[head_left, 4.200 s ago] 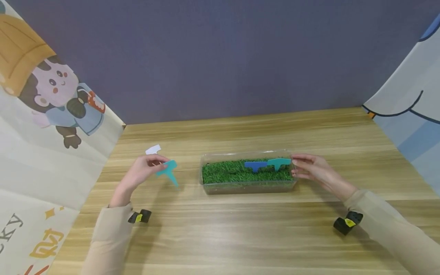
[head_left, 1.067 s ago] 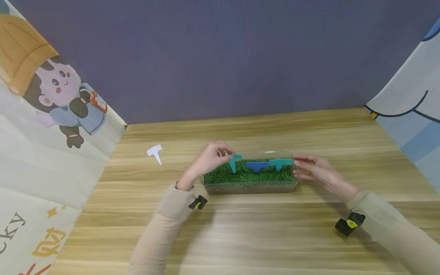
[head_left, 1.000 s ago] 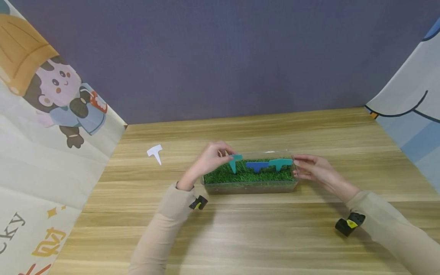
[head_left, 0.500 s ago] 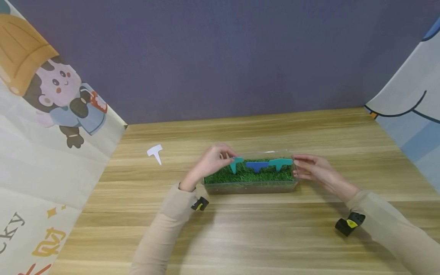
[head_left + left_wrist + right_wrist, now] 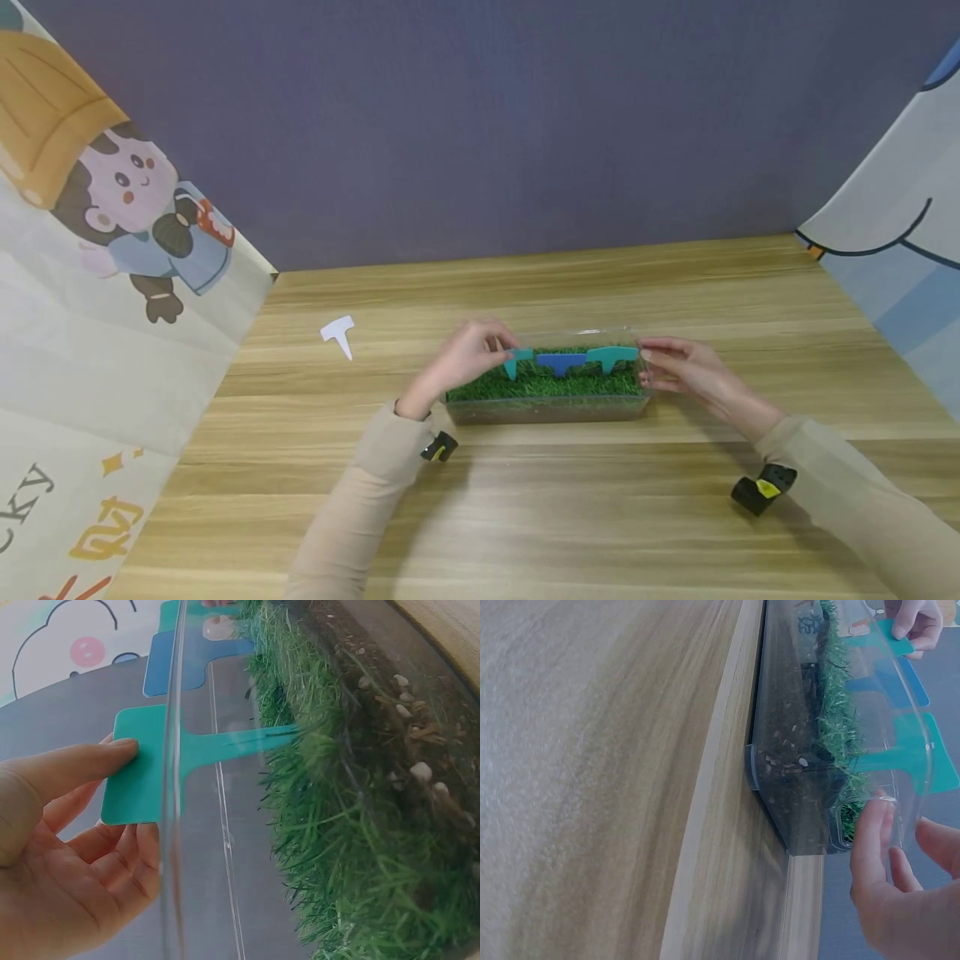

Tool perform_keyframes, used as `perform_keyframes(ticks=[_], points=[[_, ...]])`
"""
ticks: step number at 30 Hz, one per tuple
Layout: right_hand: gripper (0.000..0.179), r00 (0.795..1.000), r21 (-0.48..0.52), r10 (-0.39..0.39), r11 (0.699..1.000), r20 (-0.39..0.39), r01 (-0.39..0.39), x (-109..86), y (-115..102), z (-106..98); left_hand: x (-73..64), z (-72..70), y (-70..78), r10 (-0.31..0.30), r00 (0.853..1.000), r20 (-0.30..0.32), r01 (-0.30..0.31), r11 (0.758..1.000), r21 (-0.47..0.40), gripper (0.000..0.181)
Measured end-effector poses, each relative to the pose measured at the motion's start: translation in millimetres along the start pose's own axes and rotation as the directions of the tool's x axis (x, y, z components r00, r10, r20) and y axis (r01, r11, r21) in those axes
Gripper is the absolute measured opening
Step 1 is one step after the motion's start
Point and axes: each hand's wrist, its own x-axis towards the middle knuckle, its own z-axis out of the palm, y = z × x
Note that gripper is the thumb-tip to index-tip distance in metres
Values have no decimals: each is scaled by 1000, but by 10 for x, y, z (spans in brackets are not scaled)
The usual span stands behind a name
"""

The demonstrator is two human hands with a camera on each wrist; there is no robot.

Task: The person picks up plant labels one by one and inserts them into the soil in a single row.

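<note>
My left hand (image 5: 467, 354) pinches a teal T-shaped plant label (image 5: 142, 769) between thumb and fingers. The label's stem reaches down into green artificial grass (image 5: 300, 817), where its tip is hidden. The grass lies over soil and small stones inside a long clear plastic box (image 5: 547, 411). At the box's right end, my right hand (image 5: 693, 371) grips the end wall, thumb on one side and fingers on the other. Between the hands, a blue plant label (image 5: 561, 362) and a second teal label (image 5: 922, 750) stand upright in the grass.
A white T-shaped plant label (image 5: 339, 332) lies flat on the wooden table (image 5: 525, 508), left of the box. Behind the table rises a dark grey-purple panel (image 5: 487, 133). Printed cloths (image 5: 67, 358) hang at both sides.
My left hand has carried the teal label from the table's left over to the box, then lowered it slightly into the grass. The right hand keeps its grip on the box end.
</note>
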Motion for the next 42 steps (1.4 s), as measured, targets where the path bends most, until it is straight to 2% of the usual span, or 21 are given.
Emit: perform_keyframes(ticks=[15,35,42], points=[[70,1000,15,4,1000,3,-4,-11,6,0,22,25,37,-51,998,41,47,995,87,12],[69,1000,20,7,1000,4,-7,-14,-3,0,34,73,52,-38,999,28,33,986,166,12],[67,1000,41,5,999,6,-5,-9,-11,9,38,61,52,-44,999,29,39,985,165,11]])
